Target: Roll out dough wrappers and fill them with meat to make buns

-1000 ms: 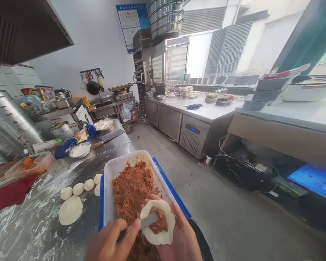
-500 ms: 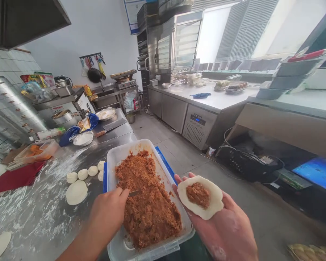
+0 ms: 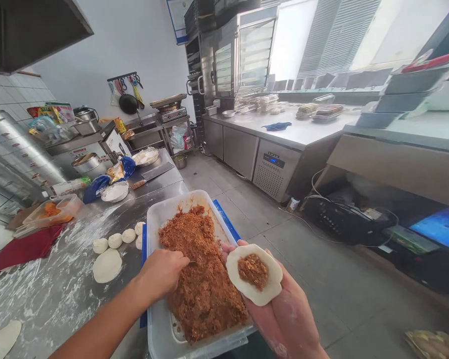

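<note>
My left hand [image 3: 166, 274] is closed around a thin flat spatula [image 3: 193, 262], whose short visible end is in the reddish-brown minced filling [image 3: 205, 289]. Most of that tool is hidden by the fingers. The filling is heaped in a clear plastic tub [image 3: 155, 319]. On my upturned right hand [image 3: 290, 311] lies a round dough wrapper [image 3: 234, 274] with a mound of filling [image 3: 253, 270] at its middle. This hand is just beyond the tub's right rim, its fingers under the wrapper and its thumb along the edge.
A flattened dough round [image 3: 107, 266] and several dough balls [image 3: 115, 241] lie on the floured steel table [image 3: 67, 289]. More flat dough [image 3: 3, 341] is at the lower left. Behind are a bowl of flour [image 3: 114, 191], a cleaver [image 3: 157, 171] and a red cloth [image 3: 26, 249].
My right hand has brought the filled wrapper leftward, closer to the tub. My left hand has shifted slightly right over the filling, and less of the spatula shows.
</note>
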A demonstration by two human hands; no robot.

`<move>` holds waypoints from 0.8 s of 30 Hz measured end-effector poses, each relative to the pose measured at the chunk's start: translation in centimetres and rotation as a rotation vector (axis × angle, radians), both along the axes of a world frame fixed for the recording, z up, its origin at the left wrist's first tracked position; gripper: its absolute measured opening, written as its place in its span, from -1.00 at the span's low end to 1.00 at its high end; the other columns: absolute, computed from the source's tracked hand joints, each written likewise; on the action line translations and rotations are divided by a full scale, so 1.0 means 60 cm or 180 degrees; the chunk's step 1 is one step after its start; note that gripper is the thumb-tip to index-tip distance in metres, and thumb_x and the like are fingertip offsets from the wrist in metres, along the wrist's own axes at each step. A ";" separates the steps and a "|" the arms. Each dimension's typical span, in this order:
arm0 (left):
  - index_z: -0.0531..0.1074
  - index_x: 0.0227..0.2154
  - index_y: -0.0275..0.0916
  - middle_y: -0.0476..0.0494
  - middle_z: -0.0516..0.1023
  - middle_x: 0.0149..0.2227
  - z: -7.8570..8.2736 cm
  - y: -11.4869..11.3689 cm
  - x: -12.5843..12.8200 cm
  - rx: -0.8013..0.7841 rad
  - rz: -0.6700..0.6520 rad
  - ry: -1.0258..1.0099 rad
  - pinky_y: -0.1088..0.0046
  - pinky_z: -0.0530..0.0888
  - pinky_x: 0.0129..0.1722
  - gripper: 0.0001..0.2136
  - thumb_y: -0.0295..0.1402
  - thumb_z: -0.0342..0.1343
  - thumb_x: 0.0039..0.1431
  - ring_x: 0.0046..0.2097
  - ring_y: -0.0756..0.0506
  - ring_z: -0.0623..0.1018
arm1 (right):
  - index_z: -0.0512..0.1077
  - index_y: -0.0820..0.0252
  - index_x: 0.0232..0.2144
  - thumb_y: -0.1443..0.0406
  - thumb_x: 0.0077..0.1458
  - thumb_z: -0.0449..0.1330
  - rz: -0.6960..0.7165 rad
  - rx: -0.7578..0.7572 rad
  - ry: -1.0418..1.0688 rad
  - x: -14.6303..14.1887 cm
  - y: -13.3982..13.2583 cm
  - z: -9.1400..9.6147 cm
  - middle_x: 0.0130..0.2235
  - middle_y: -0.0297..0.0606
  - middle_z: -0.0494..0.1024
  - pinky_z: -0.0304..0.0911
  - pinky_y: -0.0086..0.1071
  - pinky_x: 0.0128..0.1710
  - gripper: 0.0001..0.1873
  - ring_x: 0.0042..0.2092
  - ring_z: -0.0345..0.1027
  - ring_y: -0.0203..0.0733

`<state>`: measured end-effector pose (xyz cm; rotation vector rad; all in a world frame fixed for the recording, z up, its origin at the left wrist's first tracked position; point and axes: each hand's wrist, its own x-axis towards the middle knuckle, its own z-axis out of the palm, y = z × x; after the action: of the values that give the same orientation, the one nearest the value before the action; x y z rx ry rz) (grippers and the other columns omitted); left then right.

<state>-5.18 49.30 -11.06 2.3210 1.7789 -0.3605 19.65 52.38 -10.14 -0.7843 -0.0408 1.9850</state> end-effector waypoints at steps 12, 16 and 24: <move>0.58 0.00 -0.01 -0.04 0.68 -0.16 0.013 -0.031 0.004 -0.0170 -0.0093 -0.0639 0.42 0.51 -0.12 -0.62 -0.50 0.01 0.24 -0.12 -0.10 0.66 | 0.66 0.25 -0.12 0.05 0.23 0.26 0.0027 0.0040 0.0066 0.002 -0.001 -0.008 -0.07 -0.05 0.73 0.46 -0.15 0.17 -0.60 0.10 0.56 0.08; 0.61 -0.07 -0.01 0.03 0.70 -0.16 0.031 -0.043 0.008 -0.0290 0.0154 -0.1382 0.42 0.49 -0.08 -0.67 -0.47 0.02 0.27 -0.10 -0.08 0.65 | 0.66 0.22 -0.13 0.06 0.24 0.26 0.0022 0.0023 0.0099 0.001 0.001 -0.004 -0.11 -0.10 0.74 0.51 -0.19 0.07 -0.62 0.04 0.58 0.05; 0.59 0.06 0.11 0.04 0.69 0.01 0.054 -0.101 0.030 0.0711 0.1323 -0.1955 0.49 0.56 0.03 -0.71 -0.17 0.04 0.41 0.01 -0.06 0.65 | 0.65 0.16 -0.27 -0.04 0.04 0.43 0.0195 0.0076 0.0092 -0.026 -0.011 0.000 -0.23 -0.21 0.73 0.52 -0.24 -0.07 -0.59 -0.12 0.60 0.00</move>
<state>-3.41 43.22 -7.81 1.8113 1.9450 0.5764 18.08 51.71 -10.14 -0.7468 -0.0724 2.0497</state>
